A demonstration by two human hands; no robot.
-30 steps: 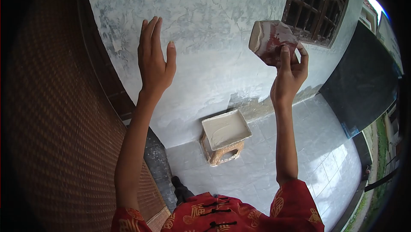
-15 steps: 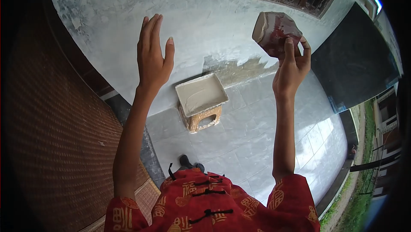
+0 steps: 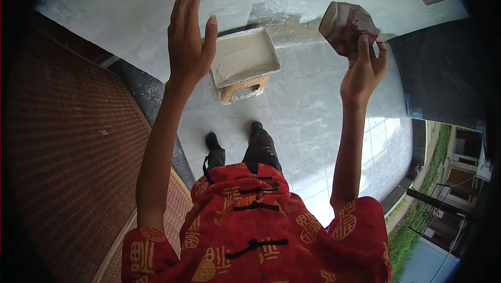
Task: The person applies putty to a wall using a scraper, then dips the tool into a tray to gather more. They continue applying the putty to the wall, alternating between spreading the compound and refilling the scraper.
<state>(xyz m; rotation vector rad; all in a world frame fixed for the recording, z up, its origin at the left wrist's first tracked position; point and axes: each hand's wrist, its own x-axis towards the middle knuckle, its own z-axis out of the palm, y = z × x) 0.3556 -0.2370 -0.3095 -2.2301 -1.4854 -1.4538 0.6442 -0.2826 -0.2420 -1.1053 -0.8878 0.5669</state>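
Note:
My right hand (image 3: 362, 71) is raised at the right, thumb and fingers pinched on the lower edge of a dark red, many-sided piece (image 3: 350, 31). Greyish plaster is smeared over its left side and rim. My left hand (image 3: 189, 40) is up at the left, empty, its fingers stretched out and the thumb apart. Just right of that hand, and lower, a shallow rectangular tray (image 3: 245, 56) holds pale wet plaster. It rests on a small plaster-spattered stool (image 3: 242, 90), and my left thumb overlaps its left edge in this view.
A pale plastered wall (image 3: 125, 27) rises ahead, with a rougher grey patch (image 3: 282, 27) low down. Grey tiles (image 3: 308, 111) cover the floor under my feet. A woven brown mat (image 3: 78, 142) stands along the left. A dark panel (image 3: 438, 74) is at the right, with grass beyond.
My view has tilted down, so the tray and stool sit higher and more of my legs shows. Both hands stay raised, with the red piece still in my right hand.

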